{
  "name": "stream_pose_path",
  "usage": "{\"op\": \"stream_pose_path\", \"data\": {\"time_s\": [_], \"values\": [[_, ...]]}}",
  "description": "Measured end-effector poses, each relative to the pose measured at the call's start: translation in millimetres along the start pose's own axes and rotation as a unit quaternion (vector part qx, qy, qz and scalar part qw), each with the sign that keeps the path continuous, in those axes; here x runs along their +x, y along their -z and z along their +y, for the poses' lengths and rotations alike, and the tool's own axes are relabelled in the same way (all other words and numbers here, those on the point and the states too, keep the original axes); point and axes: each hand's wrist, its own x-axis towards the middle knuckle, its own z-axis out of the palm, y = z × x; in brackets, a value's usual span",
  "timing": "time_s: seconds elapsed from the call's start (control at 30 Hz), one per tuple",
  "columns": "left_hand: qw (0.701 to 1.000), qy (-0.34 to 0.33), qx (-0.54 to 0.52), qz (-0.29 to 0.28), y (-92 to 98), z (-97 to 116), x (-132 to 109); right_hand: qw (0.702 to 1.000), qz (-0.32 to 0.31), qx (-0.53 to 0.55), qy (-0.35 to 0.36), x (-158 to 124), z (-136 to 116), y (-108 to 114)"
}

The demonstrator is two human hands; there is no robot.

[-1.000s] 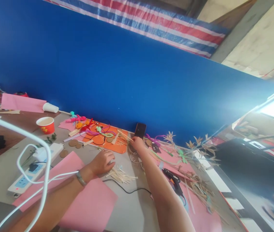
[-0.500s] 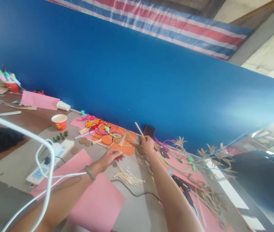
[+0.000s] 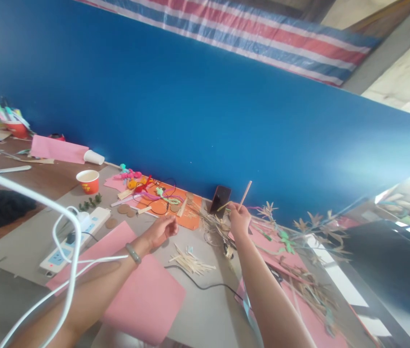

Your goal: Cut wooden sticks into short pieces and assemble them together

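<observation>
My right hand (image 3: 240, 218) grips a thin pale wooden stick (image 3: 246, 194), which points up above the fist. From the same fingers a short dry stem (image 3: 223, 207) pokes out to the left, in front of a dark phone (image 3: 220, 198) leaning on the blue wall. Loosely bent, my left hand (image 3: 162, 231) hovers above the grey board with nothing visible in it. Its wrist wears a bangle (image 3: 133, 253). Below and right of it lies a pile of small pale sticks (image 3: 192, 261). Dry stems (image 3: 216, 226) are bundled left of my right hand.
Orange paper (image 3: 190, 220) carries craft bits and a thin dark wire. A pink sheet (image 3: 150, 299) lies under my left forearm. A white power strip (image 3: 77, 237), white cable (image 3: 76, 251) and paper cup (image 3: 88, 182) occupy the left. Dried flowers (image 3: 320, 227) spread at right.
My right hand has moved right, away from the phone, and the stick now tilts right instead of left. A dry stem now shows in its fingers. My left hand has drawn slightly back left.
</observation>
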Motion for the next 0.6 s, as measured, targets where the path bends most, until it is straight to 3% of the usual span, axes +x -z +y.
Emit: {"op": "stream_pose_path", "data": {"time_s": [0.1,0.27,0.6], "values": [[0.999,0.006,-0.041,-0.027,1.2,-0.6,0.9,1.000,-0.020,0.002,-0.001,-3.2,1.3,-0.3],[0.997,0.001,-0.004,-0.072,-2.0,3.5,-3.5,0.999,-0.033,0.001,-0.004,-9.7,1.6,-6.2],[0.997,0.017,0.039,-0.065,-5.2,4.4,-6.5,0.998,-0.054,-0.005,-0.011,-13.0,-9.2,-10.7]]}}
